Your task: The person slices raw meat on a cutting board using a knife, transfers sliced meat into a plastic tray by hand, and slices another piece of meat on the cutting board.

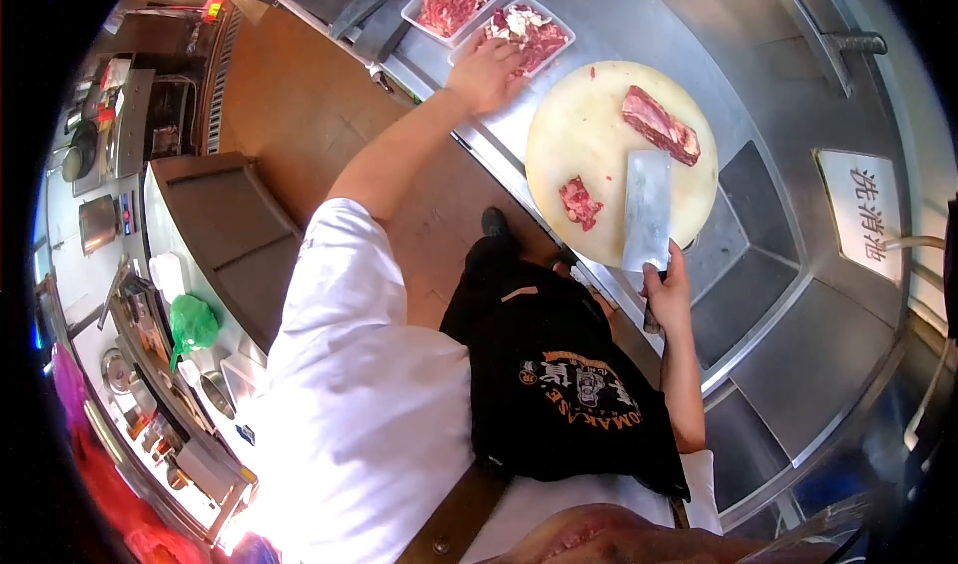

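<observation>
My right hand (668, 289) is wrapped round the handle of a cleaver (648, 205), whose broad blade lies over the round cutting board (559, 115). My left hand (489, 73) rests at the near edge of a plastic tray of sliced meat (544, 37), with its fingers stretched over the meat. I make out nothing held in it. On the board, a marbled block of raw meat (661, 125) lies beyond the cleaver's tip. A small pile of cut meat (579, 204) sits left of the blade.
Another tray of sliced meat (459, 0) stands beside the first, at the back. To the right of the board are steel sink basins (813, 364) and a wall sign (859, 208). A steel bar handle (856, 43) projects at the upper right. Brown tiled floor (289, 95) lies left of the counter.
</observation>
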Demonstrator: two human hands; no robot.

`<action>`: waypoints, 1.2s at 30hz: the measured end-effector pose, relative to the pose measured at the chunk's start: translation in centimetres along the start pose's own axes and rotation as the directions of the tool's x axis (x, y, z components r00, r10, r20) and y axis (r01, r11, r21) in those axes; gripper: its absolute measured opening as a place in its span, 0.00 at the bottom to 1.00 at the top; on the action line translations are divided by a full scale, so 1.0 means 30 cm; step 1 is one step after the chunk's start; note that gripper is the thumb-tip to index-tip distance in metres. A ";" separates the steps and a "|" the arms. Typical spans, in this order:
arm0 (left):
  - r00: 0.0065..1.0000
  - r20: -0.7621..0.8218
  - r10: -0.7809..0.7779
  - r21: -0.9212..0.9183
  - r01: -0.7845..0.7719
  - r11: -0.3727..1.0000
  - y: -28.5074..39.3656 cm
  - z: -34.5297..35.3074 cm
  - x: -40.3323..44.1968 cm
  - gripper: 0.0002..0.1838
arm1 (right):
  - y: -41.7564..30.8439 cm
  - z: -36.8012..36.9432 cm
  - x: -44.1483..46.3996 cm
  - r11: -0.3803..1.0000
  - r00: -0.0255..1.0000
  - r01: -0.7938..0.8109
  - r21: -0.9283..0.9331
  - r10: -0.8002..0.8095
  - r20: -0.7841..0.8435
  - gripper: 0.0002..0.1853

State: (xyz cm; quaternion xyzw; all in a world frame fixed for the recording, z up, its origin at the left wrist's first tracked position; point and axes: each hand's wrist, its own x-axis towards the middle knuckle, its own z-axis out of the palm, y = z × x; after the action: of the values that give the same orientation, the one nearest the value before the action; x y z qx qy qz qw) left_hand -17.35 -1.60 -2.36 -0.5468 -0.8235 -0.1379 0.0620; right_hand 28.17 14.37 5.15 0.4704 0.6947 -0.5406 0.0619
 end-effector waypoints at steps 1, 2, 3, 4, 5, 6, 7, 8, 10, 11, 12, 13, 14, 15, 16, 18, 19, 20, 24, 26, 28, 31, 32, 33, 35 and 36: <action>0.994 0.104 0.027 0.054 -0.033 0.998 -0.010 -0.023 -0.010 0.24 | -0.004 -0.013 0.003 1.000 1.000 0.004 0.001 -0.004 0.005 0.35; 0.976 0.212 0.049 0.103 -0.073 0.992 -0.013 -0.046 -0.026 0.24 | -0.008 -0.027 -0.001 0.989 0.995 0.098 -0.111 -0.099 0.000 0.35; 0.989 0.132 0.065 0.023 -0.069 0.997 -0.015 -0.044 -0.051 0.21 | -0.015 -0.042 -0.013 0.958 0.982 0.184 -0.219 -0.187 0.005 0.35; 0.987 0.146 0.070 0.018 -0.073 0.997 -0.003 -0.058 -0.068 0.21 | -0.024 -0.054 -0.034 0.911 0.964 0.257 -0.323 -0.265 0.018 0.35; 0.999 0.013 0.038 0.027 -0.039 0.999 0.020 -0.058 -0.085 0.20 | -0.034 -0.060 -0.039 0.895 0.937 0.343 -0.285 -0.349 0.030 0.34; 0.993 -0.114 0.001 0.021 0.002 1.000 0.069 -0.058 -0.105 0.19 | -0.033 -0.054 -0.029 0.849 0.897 0.427 -0.313 -0.441 0.027 0.32; 0.972 -0.228 -0.056 0.042 0.067 0.997 0.150 -0.086 -0.118 0.15 | 0.004 -0.054 -0.004 0.799 0.856 0.498 -0.337 -0.516 0.042 0.32; 0.977 -0.208 -0.051 0.034 0.059 0.998 0.218 -0.078 -0.150 0.15 | 0.038 -0.050 0.024 0.738 0.801 0.573 -0.357 -0.596 0.053 0.31; 0.939 -0.224 -0.261 -0.364 0.167 0.916 0.356 -0.080 -0.227 0.14 | 0.042 -0.059 0.012 0.910 0.928 0.371 -0.186 -0.356 0.106 0.30; 0.937 -0.270 -0.220 -0.366 0.111 0.924 0.451 -0.098 -0.253 0.13 | 0.036 -0.063 0.010 0.990 0.971 0.141 -0.033 -0.131 0.200 0.30; 0.944 -0.247 -0.219 -0.421 0.099 0.901 0.531 -0.099 -0.289 0.12 | 0.037 -0.062 0.009 0.992 0.973 0.125 -0.022 -0.118 0.200 0.30; 0.957 -0.224 -0.183 -0.438 0.069 0.897 0.599 -0.107 -0.309 0.12 | 0.043 -0.064 0.006 0.996 0.977 0.087 -0.029 -0.079 0.198 0.29; 0.959 -0.230 -0.167 -0.487 0.036 0.873 0.656 -0.094 -0.326 0.13 | 0.048 -0.065 0.002 0.998 0.980 0.047 -0.037 -0.039 0.194 0.28; 0.961 -0.215 -0.172 -0.507 0.041 0.861 0.701 -0.082 -0.337 0.14 | 0.045 -0.058 0.001 0.972 0.977 0.187 -0.144 -0.167 0.136 0.24; 0.962 -0.204 -0.179 -0.523 0.047 0.851 0.731 -0.067 -0.342 0.14 | 0.036 -0.055 -0.011 0.975 0.979 0.176 -0.139 -0.158 0.133 0.24; 0.962 -0.202 -0.183 -0.532 0.050 0.845 0.756 -0.012 -0.359 0.14 | -0.011 -0.042 -0.030 0.936 0.954 0.297 -0.187 -0.281 0.105 0.21; 0.961 -0.203 -0.189 -0.543 0.050 0.838 0.761 0.004 -0.363 0.15 | -0.062 -0.046 -0.063 0.909 0.940 0.341 -0.239 -0.321 0.117 0.19; 0.964 -0.193 -0.183 -0.547 0.049 0.836 0.760 0.019 -0.367 0.15 | -0.077 -0.047 -0.084 0.915 0.944 0.329 -0.234 -0.310 0.113 0.19; 0.970 -0.188 -0.152 -0.525 0.031 0.851 0.752 0.030 -0.374 0.14 | -0.047 -0.057 -0.160 0.804 0.873 0.488 -0.338 -0.457 0.173 0.18; 0.977 -0.159 -0.138 -0.518 0.036 0.855 0.744 0.028 -0.376 0.14 | -0.029 -0.067 -0.201 0.782 0.870 0.493 -0.382 -0.451 0.199 0.19; 0.975 -0.199 -0.093 -0.512 -0.023 0.859 0.737 0.041 -0.374 0.14 | -0.016 -0.067 -0.212 0.761 0.861 0.505 -0.406 -0.475 0.182 0.19; 0.970 -0.219 -0.109 -0.532 -0.025 0.846 0.739 0.056 -0.366 0.13 | -0.036 -0.051 -0.193 0.785 0.886 0.463 -0.412 -0.411 0.212 0.19; 0.970 -0.215 -0.113 -0.535 -0.020 0.845 0.738 0.058 -0.361 0.13 | -0.050 -0.025 -0.163 0.788 0.871 0.491 -0.372 -0.449 0.200 0.19; 0.969 -0.224 -0.102 -0.528 -0.033 0.848 0.737 0.057 -0.360 0.15 | -0.066 0.004 -0.135 0.789 0.855 0.519 -0.330 -0.483 0.190 0.19; 0.969 -0.230 -0.089 -0.525 -0.046 0.850 0.732 0.072 -0.364 0.17 | -0.134 0.069 -0.048 0.811 0.880 0.474 -0.343 -0.417 0.228 0.19; 0.968 -0.235 -0.094 -0.526 -0.045 0.849 0.727 0.082 -0.366 0.18 | -0.151 0.084 -0.025 0.828 0.898 0.432 -0.358 -0.355 0.261 0.19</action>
State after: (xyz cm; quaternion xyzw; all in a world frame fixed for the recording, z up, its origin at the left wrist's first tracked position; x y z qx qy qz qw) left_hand 7.13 -2.65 -4.02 -0.5102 -0.7461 -0.4276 0.0117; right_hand 24.26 12.01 7.71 0.2415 0.8652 -0.4257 0.1090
